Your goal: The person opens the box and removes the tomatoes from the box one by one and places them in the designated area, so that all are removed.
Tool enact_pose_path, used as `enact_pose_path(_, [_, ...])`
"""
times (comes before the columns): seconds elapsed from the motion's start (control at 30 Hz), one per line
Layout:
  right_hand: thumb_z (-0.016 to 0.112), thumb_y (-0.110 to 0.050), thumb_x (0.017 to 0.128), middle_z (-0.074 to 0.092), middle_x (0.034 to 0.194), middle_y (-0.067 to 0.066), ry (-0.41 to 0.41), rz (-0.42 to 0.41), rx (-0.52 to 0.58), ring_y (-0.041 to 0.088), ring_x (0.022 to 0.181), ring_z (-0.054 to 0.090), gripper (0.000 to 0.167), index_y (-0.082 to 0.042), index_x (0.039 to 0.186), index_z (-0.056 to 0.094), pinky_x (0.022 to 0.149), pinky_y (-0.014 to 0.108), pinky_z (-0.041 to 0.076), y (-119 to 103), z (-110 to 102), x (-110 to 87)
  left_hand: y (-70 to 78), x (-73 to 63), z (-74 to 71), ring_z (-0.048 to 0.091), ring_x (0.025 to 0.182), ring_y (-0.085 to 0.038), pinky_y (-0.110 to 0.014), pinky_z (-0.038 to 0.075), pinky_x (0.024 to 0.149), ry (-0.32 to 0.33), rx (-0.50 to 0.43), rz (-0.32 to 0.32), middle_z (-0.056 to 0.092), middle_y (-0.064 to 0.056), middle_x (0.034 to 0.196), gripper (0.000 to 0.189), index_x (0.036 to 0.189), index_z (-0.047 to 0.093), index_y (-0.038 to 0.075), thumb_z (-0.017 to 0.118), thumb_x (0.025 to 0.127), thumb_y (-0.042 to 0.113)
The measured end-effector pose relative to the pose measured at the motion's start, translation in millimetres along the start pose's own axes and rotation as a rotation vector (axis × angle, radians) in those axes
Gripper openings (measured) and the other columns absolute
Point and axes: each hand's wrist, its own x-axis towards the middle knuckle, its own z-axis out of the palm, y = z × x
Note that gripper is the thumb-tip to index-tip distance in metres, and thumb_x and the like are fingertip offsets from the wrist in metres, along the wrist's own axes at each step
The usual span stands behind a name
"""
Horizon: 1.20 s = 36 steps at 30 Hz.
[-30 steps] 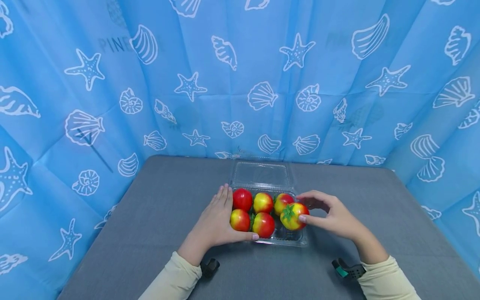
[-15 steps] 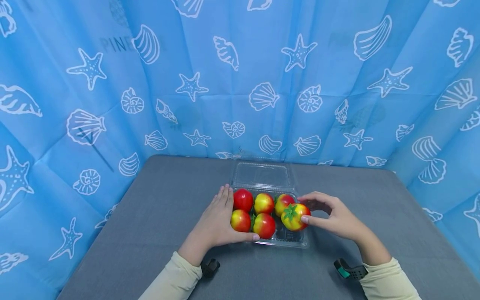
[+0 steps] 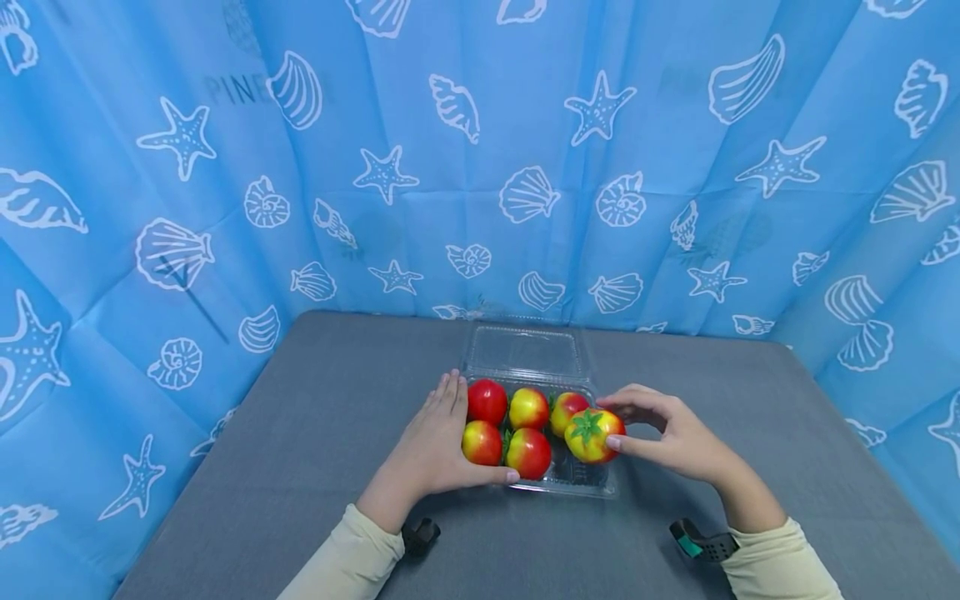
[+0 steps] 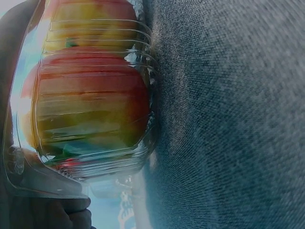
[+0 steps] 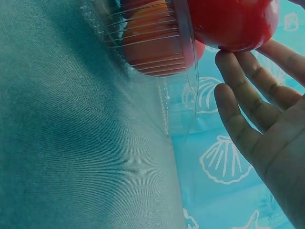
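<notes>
A clear plastic clamshell box (image 3: pixel 573 486) lies with its lid tipped back, several red-and-yellow tomatoes (image 3: pixel 528 454) inside it. Over its front right part, my right hand (image 3: pixel 667 429) holds another tomato (image 3: pixel 592 429) between thumb and fingers, its green leafy top turned toward the box. In the right wrist view this tomato (image 5: pixel 233 24) is raised above the rim, against the fingertips. My left hand (image 3: pixel 431 437) rests along the box's left side with long, straight fingers, its thumb lying along the front rim. Two tomatoes (image 4: pixel 90 100) show through the ribbed wall in the left wrist view.
The clear lid (image 3: pixel 525 350) lies behind the box on a grey cloth-covered table (image 3: pixel 360 375). A blue curtain (image 3: pixel 465 167) with white shells and starfish hangs behind the table and along both sides.
My right hand and its tomato have edged very slightly to the right. The left hand keeps its place at the box.
</notes>
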Motion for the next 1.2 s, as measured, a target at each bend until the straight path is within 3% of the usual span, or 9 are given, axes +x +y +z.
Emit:
enact_pose_path(0.3, [0.08,-0.012,0.094,0.069,0.123,0.001,-0.001,0.011,0.0,0.012,0.105,0.07,0.037,-0.016,0.13,0.073,0.094,0.033,0.063,-0.1,0.1,-0.4,0.8,-0.8,-1.0,0.012,0.167,-0.033,-0.055,0.028,0.131,0.002,-0.007,0.003,0.015,-0.011,0.18,0.14,0.17,0.021,0.008,0.068,0.069,0.092])
enact_pose_path(0.73, [0.077,-0.01,0.095,0.074,0.129,0.008,-0.003,0.018,0.035,0.01,0.108,0.071,0.038,-0.012,0.132,0.072,0.094,0.023,0.06,0.7,-0.6,-0.5,-0.3,-0.2,-0.2,0.013,0.167,-0.034,-0.054,0.029,0.131,-0.006,-0.001,0.004,0.015,-0.01,0.18,0.14,0.17,0.022,0.007,0.066,0.069,0.093])
enact_pose_path(1.2, [0.075,-0.004,0.095,0.075,0.127,0.005,0.112,0.018,0.069,0.006,0.108,0.071,0.035,-0.007,0.13,0.072,0.094,0.019,0.059,9.2,-4.3,-3.0,0.3,0.2,0.2,0.011,0.167,-0.033,-0.055,0.029,0.131,-0.005,0.0,-0.005,0.015,-0.009,0.18,0.14,0.17,0.021,0.008,0.068,0.069,0.092])
